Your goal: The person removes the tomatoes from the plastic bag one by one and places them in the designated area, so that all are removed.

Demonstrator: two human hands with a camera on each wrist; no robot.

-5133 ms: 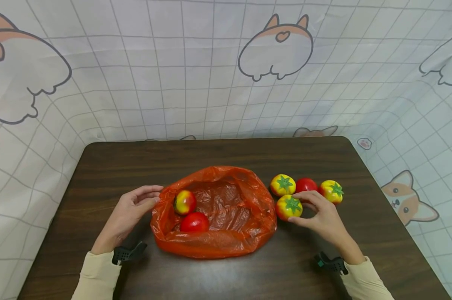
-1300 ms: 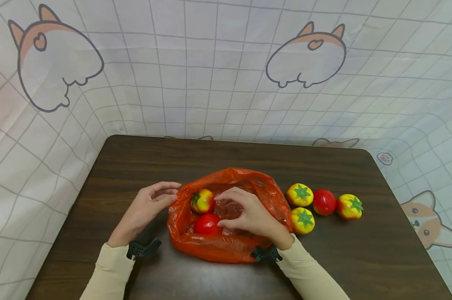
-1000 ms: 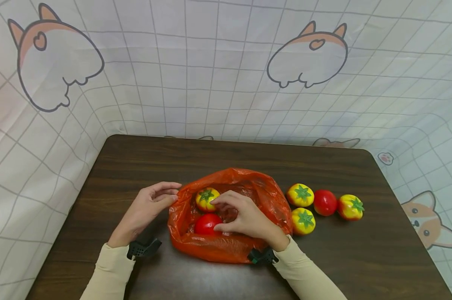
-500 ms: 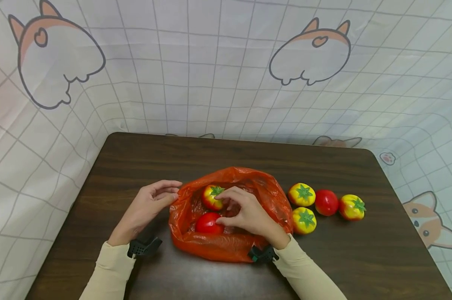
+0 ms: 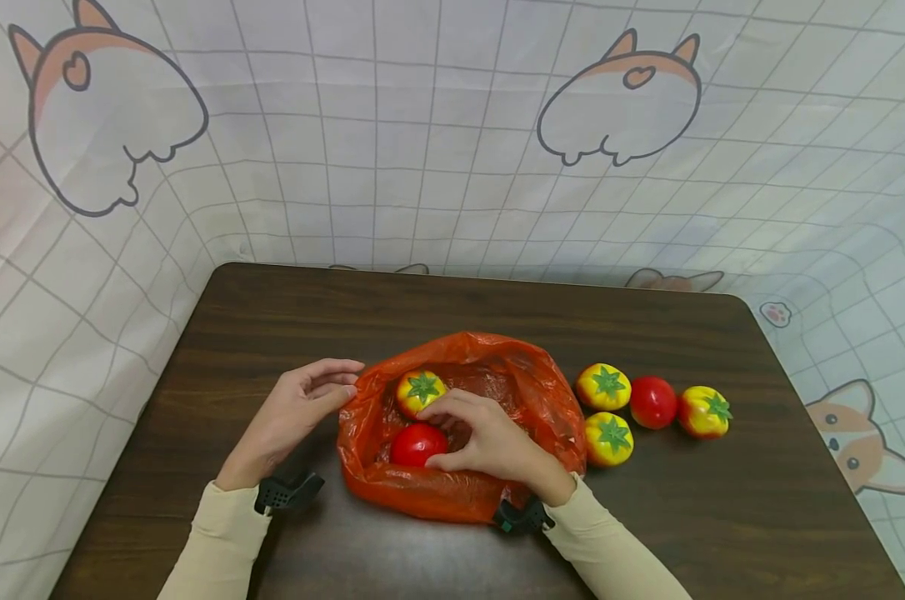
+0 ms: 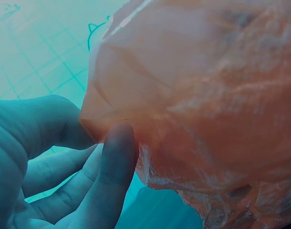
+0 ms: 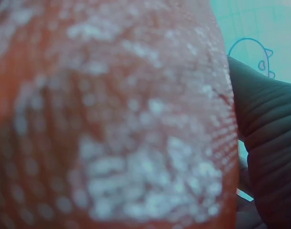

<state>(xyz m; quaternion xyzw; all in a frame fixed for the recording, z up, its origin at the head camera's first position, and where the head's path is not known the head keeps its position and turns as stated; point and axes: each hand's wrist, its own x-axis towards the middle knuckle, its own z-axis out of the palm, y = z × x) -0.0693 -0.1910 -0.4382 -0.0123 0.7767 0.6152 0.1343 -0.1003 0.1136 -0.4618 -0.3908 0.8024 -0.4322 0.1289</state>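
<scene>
Right grip (image 5: pixel 490 437) moved into bag (image 5: pixel 452 496) beside tomatoes (image 5: pixel 413 445) — hold unclear; left grip (image 5: pixel 295 406) pinches rim (image 5: pixel 368 383).

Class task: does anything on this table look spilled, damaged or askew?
Nothing looks spilled or damaged. The rightmost yellow-and-red fruit looks slightly askew: its green top leans right, while the yellow fruit inside the orange bag shows its top facing up.
</scene>
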